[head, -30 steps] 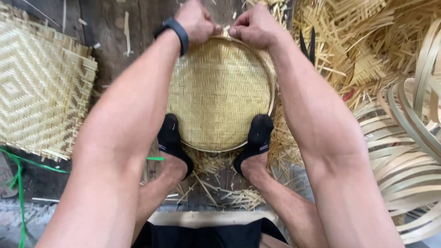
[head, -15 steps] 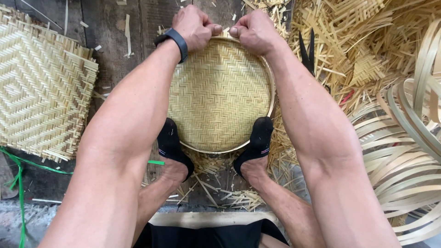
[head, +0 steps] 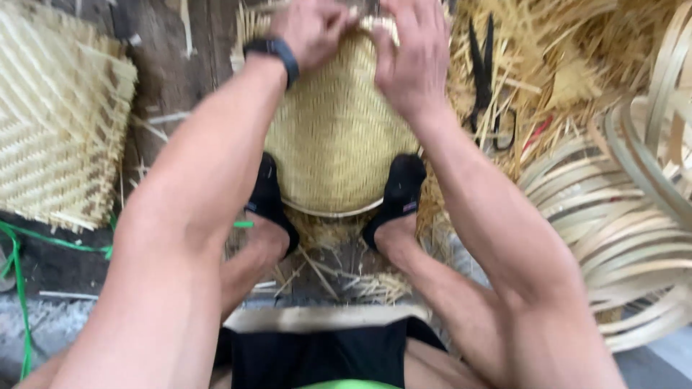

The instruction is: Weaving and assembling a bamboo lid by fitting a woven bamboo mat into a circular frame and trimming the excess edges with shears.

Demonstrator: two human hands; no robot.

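A round woven bamboo basket point(head: 333, 140) lies on the floor between my two feet in black socks, which press on its near rim. My left hand point(head: 311, 29), with a black band on the wrist, grips the basket's far rim. Close beside it, my right hand point(head: 413, 54) grips the same far rim. Both hands have fingers curled over the rim's edge at the top of the view. The picture is blurred by motion.
A flat woven bamboo mat point(head: 54, 122) lies at the left. Black scissors point(head: 484, 79) rest on loose bamboo strips at the upper right. Coiled bamboo hoops point(head: 620, 209) pile up at the right. A green cord point(head: 21, 288) runs along the left floor.
The view has shifted so hands and basket sit higher in the frame. Both hands stay on the far rim, now closer together, and the frame is blurred.
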